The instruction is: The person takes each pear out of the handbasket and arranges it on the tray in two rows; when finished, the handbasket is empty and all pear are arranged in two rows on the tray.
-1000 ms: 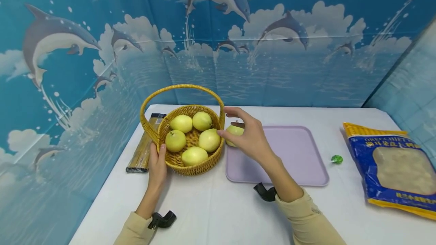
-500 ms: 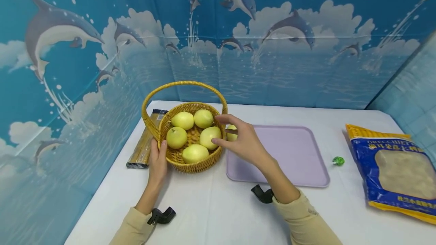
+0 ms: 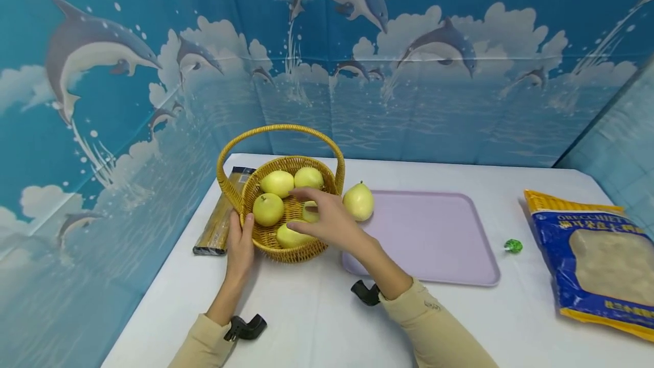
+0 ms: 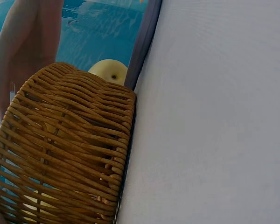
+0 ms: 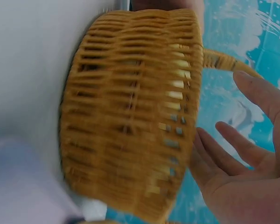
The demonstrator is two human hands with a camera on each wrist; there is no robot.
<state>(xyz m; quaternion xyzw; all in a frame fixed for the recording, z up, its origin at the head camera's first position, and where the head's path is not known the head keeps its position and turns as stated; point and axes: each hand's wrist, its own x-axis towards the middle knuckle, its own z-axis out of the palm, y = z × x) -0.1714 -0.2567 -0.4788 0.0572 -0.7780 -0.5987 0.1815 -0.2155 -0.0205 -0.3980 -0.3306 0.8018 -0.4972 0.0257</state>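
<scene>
A yellow wicker basket with a tall arched handle stands on the table, several pale green pears inside it. My left hand holds its left side near the handle's base, thumb by the rim. Over the basket's right half hovers my right hand, thumb and fingers spread apart with nothing between them; it partly hides two pears. In the right wrist view, the fingers of that right hand stand beside the rim. Another pear, stem up, is at the left end of a lilac tray.
Behind the basket's left side lies a flat pack of what looks like dry noodles. A small green wrapped item is right of the tray. Farther right lies a blue and yellow orecchiette bag. A dolphin-print curtain closes off the back.
My right hand has moved left, from beside the pear at the tray to above the basket, leaving that pear in full view. The left hand stays on the basket.
</scene>
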